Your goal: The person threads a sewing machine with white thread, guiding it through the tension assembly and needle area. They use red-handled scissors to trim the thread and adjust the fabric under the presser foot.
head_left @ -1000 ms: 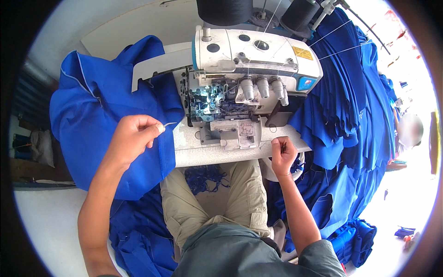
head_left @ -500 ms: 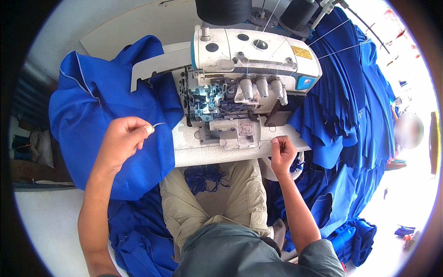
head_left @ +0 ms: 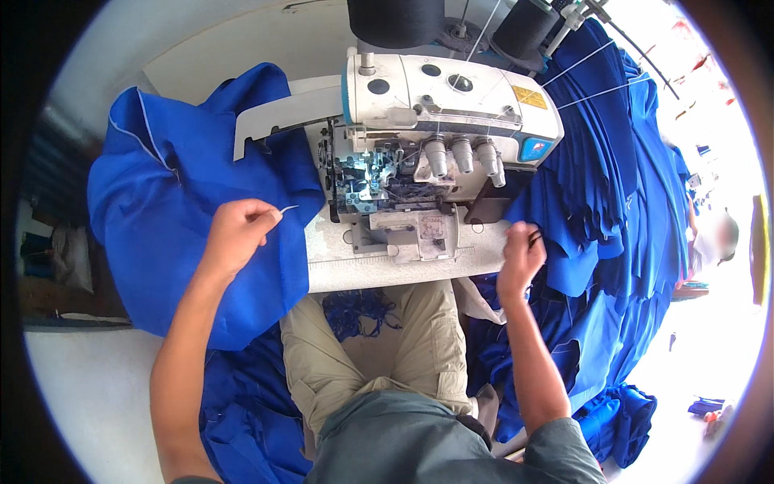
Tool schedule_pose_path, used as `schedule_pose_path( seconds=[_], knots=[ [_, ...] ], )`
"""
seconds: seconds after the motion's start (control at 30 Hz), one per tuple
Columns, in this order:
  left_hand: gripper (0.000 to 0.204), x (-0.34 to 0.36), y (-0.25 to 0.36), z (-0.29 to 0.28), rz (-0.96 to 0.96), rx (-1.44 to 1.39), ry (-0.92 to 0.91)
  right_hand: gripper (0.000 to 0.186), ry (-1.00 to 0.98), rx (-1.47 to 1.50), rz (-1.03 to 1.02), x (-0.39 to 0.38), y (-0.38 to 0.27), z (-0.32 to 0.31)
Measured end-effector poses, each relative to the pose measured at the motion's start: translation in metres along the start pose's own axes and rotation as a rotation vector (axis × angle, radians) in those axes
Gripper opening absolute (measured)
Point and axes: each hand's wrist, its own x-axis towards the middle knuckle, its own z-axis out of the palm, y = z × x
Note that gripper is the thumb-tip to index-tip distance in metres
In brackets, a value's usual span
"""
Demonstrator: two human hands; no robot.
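Observation:
My left hand (head_left: 236, 231) hovers over the blue fabric (head_left: 173, 202) spread left of the machine and pinches a short white thread (head_left: 287, 209) between thumb and finger. At the right end of the white machine bed (head_left: 379, 270), my right hand (head_left: 521, 256) is closed around a small dark tool (head_left: 534, 236) that sticks out above the fingers. The hand rests beside the pile of blue fabric (head_left: 613, 185). The white overlock sewing machine (head_left: 451, 113) stands between both hands, its blue-grey looper area (head_left: 367, 173) exposed.
Dark thread cones (head_left: 395, 20) stand behind the machine, with threads running down to it. Blue fabric scraps (head_left: 359, 310) lie on my lap and more blue pieces (head_left: 242, 411) hang at my left. A blurred person (head_left: 717, 238) is at the far right.
My right hand has shifted right along the machine bed toward the blue pile. My left hand drew the thread away from the machine; only a short end now shows.

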Motion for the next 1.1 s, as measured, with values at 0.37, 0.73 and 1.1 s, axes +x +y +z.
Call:
schedule_pose_path(
  seconds=[0.37,0.73,1.1],
  knots=[
    [0.022,0.013,-0.028,0.036,0.040,-0.044,0.001,0.024,-0.100,-0.048,0.302,0.169,-0.042,0.014],
    [0.014,0.003,-0.082,0.015,0.313,0.010,0.335,0.030,-0.223,-0.138,0.405,0.176,0.001,0.016],
    [0.017,0.007,-0.101,0.023,0.208,-0.331,0.294,0.005,-0.176,0.062,0.441,0.114,0.024,-0.011]
  ],
)
